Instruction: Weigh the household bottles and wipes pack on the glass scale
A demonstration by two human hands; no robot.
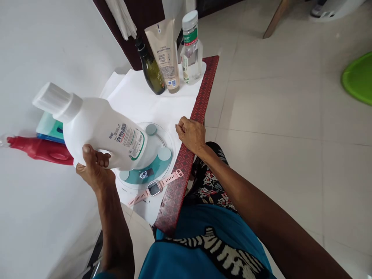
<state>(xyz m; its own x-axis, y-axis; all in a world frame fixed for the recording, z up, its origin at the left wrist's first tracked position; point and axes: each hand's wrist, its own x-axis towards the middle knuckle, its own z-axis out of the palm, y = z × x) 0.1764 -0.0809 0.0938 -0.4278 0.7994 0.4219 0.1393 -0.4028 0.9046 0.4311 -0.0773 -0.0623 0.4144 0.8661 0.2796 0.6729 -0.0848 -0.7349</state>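
Observation:
My left hand (97,166) grips the handle of a large white detergent bottle (95,120) with a white cap. The bottle leans to the left, its base over a round glass scale (167,133); whether it touches the scale I cannot tell. Lit digits show on the scale's display (146,174). My right hand (191,133) rests, fingers curled in, at the table's red patterned edge, and I cannot make out anything in it. A smartwatch with a pink strap (154,188) lies in front of the scale.
On the white-covered table (128,91) stand a dark green bottle (152,71), a beige tube (165,54) and a clear bottle with a white cap (192,58). A red bottle (40,149) is at the left by the wall. A green round object (359,79) is at the far right.

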